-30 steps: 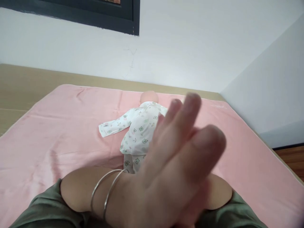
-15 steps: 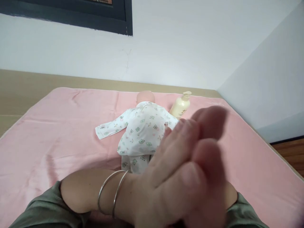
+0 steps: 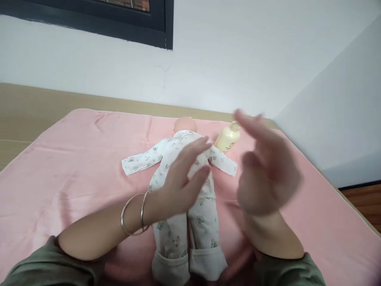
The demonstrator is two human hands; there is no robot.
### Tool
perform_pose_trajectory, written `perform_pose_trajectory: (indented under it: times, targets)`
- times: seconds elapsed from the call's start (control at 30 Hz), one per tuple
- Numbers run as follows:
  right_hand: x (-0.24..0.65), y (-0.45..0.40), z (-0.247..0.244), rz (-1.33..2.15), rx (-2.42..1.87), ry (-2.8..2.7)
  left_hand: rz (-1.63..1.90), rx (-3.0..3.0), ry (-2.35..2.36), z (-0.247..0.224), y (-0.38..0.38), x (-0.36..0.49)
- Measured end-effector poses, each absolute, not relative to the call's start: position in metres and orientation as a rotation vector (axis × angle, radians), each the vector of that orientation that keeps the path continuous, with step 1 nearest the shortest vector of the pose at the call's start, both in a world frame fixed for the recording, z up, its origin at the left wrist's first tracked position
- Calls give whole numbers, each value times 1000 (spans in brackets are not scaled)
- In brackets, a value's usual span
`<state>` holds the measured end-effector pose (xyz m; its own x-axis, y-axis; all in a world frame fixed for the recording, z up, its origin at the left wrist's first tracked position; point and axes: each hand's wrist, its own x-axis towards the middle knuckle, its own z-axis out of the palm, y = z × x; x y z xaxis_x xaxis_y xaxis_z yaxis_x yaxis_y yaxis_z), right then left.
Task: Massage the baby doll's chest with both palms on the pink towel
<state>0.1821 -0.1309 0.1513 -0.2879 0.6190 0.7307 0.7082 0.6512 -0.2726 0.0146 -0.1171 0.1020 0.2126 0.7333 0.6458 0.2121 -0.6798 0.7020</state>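
Observation:
A baby doll (image 3: pixel 178 155) in a white printed top and trousers lies face down, its head (image 3: pixel 185 124) toward the wall and its sleeves spread. Over its back hovers my left hand (image 3: pixel 181 178), fingers stretched and thumb apart, holding nothing. Two silver bangles (image 3: pixel 133 214) circle that wrist. To the right of the doll my right hand (image 3: pixel 268 167) is raised, blurred by motion, with its fingers extended and nothing seen in it. Beyond the right hand, a cream pump bottle (image 3: pixel 228 137) leans beside the doll's right-side sleeve.
A pink sheet (image 3: pixel 89 159) covers most of the wooden surface (image 3: pixel 35 99). A white wall (image 3: pixel 223 59) rises behind it, with a dark window frame (image 3: pixel 160 24) at upper left. Another wall (image 3: pixel 342 103) stands on the right.
My hands were pressed together close in front of the camera. They have parted, the left over the doll and the right to the side, uncovering the doll's legs and sleeve.

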Motion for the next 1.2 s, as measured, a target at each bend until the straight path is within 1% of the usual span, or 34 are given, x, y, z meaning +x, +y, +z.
perform_pose_trajectory:
  times: [0.03,0.07,0.2,0.27,0.33,0.43,0.6,0.7,0.83,0.93,1.0,1.1,1.2]
  targets:
    - [177,-116,143,-112,-977,-1933,1501,1993,994,91,-101,15]
    - [171,-100,132,-61,-970,-2000,1486,1965,1119,79,-85,15]
    - [136,-48,75,76,-1112,-2173,1341,2064,1480,40,-29,11]
    - [125,-35,53,193,-1144,-2198,1287,2172,1574,27,-15,8]
    - [123,-28,42,306,-1165,-2178,1265,2213,1589,21,-9,6]
    - [135,-14,40,381,-1196,-2198,1249,2175,1570,15,-8,7]
    - [161,13,40,355,-1331,-2259,1295,2072,1622,6,-8,10]
    - [161,15,36,232,-1476,-2202,1381,1998,1643,2,-9,11]
    - [146,-8,30,11,-1589,-2146,1447,1917,1702,0,-11,12]
    - [133,-36,26,-104,-1465,-2191,1446,1924,1675,-1,-11,10]
    - [128,-49,26,-115,-1346,-2276,1442,1927,1654,-1,-11,8]
    - [130,-45,30,2,-1219,-2391,1429,1933,1612,-1,-10,6]
    - [144,-16,37,180,-1189,-2451,1419,1944,1603,0,-10,7]
